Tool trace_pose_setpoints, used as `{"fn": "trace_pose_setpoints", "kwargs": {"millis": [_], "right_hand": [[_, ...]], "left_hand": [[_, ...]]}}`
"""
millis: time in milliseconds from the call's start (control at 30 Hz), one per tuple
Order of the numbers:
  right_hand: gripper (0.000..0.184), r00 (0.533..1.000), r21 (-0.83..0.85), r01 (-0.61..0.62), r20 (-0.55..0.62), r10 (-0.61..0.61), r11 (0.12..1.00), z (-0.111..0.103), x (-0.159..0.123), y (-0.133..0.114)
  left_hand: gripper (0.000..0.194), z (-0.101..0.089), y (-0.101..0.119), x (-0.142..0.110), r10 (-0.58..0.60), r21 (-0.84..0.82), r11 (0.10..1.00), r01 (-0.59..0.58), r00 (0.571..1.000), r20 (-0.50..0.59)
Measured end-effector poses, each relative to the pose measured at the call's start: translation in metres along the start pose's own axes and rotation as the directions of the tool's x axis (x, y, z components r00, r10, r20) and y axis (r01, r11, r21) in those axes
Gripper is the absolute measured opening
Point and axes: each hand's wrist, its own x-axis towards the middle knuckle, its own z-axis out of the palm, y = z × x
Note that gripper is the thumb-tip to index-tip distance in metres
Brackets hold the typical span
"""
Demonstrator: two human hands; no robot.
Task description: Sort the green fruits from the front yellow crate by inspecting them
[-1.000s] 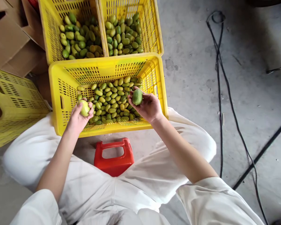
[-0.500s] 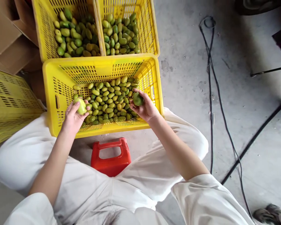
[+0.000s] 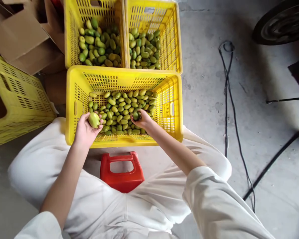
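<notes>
My left hand [image 3: 84, 132] is closed around a pale yellow-green oval fruit [image 3: 94, 120], held over the left part of the front yellow crate [image 3: 124, 142]. A darker green fruit [image 3: 136, 115] sits in the fingers of my right hand [image 3: 144, 120], low over the pile and right of the crate's middle. Below the hands, many small green and yellowish oval fruits [image 3: 119, 109] cover much of the crate floor. My right fingers partly hide the darker fruit.
Two more yellow crates of similar fruit, one left [image 3: 94, 63] and one right [image 3: 178, 39], adjoin the front crate's far side. Another yellow crate [image 3: 22, 96] and cardboard boxes [image 3: 22, 36] stand left. A red plastic stool [image 3: 122, 179] is between my legs. Black cables [image 3: 226, 99] cross the floor.
My right hand has moved left and lower toward the pile with the dark green fruit. My left hand keeps the pale fruit, turned slightly. The camera view has shifted.
</notes>
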Motion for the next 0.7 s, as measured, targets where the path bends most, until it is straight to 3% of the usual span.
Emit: {"fn": "trace_pose_setpoints", "kwargs": {"millis": [167, 267, 333, 400, 467, 500, 533, 600, 633, 667, 700], "right_hand": [[0.009, 0.978, 0.041, 0.107, 0.173, -0.113, 0.993, 0.117, 0.000, -0.047], [0.025, 0.895, 0.165, 0.259, 0.329, -0.301, 0.952, 0.179, 0.001, -0.085], [0.042, 0.816, 0.171, 0.350, 0.427, -0.390, 0.921, 0.205, 0.008, -0.107], [0.056, 0.753, 0.119, 0.444, 0.488, -0.442, 0.888, 0.210, 0.018, -0.119], [0.057, 0.733, 0.076, 0.521, 0.471, -0.491, 0.850, 0.190, 0.028, -0.118], [0.048, 0.718, 0.026, 0.580, 0.455, -0.526, 0.814, 0.170, 0.031, -0.113], [0.041, 0.706, -0.081, 0.646, 0.443, -0.553, 0.759, 0.144, 0.033, -0.104], [0.034, 0.732, -0.214, 0.661, 0.392, -0.557, 0.719, 0.078, 0.032, -0.081], [0.036, 0.741, -0.502, 0.666, 0.356, -0.570, 0.552, 0.041, 0.030, -0.067], [0.036, 0.757, -0.769, 0.562, 0.329, -0.564, 0.306, 0.005, 0.027, -0.052], [0.029, 0.776, -0.840, 0.495, 0.311, -0.549, 0.224, -0.030, 0.023, -0.036]], "left_hand": [[0.013, -0.010, 0.005, 0.003, 0.003, -0.012, 1.000, -0.003, 1.000, -0.016], [0.013, -0.013, 0.007, 0.002, 0.020, -0.012, 1.000, -0.020, 1.000, 0.007], [0.013, -0.013, 0.008, 0.001, 0.027, -0.006, 1.000, -0.027, 0.999, 0.031], [0.013, -0.014, 0.008, 0.001, 0.025, -0.004, 1.000, -0.025, 0.999, 0.036], [0.013, -0.015, 0.006, 0.001, 0.016, -0.006, 1.000, -0.016, 1.000, 0.015], [0.013, -0.016, 0.005, 0.002, 0.017, -0.007, 1.000, -0.017, 1.000, 0.003], [0.013, -0.016, 0.003, 0.003, 0.023, -0.005, 1.000, -0.023, 1.000, -0.003], [0.013, -0.017, -0.001, 0.005, 0.044, 0.017, 0.999, -0.044, 0.999, 0.019], [0.013, -0.015, -0.003, 0.006, 0.043, 0.035, 0.998, -0.045, 0.998, 0.043], [0.013, -0.013, -0.005, 0.007, 0.027, 0.055, 0.998, -0.030, 0.997, 0.067], [0.013, -0.009, -0.007, 0.008, -0.009, 0.074, 0.997, 0.003, 0.996, 0.084]]}}
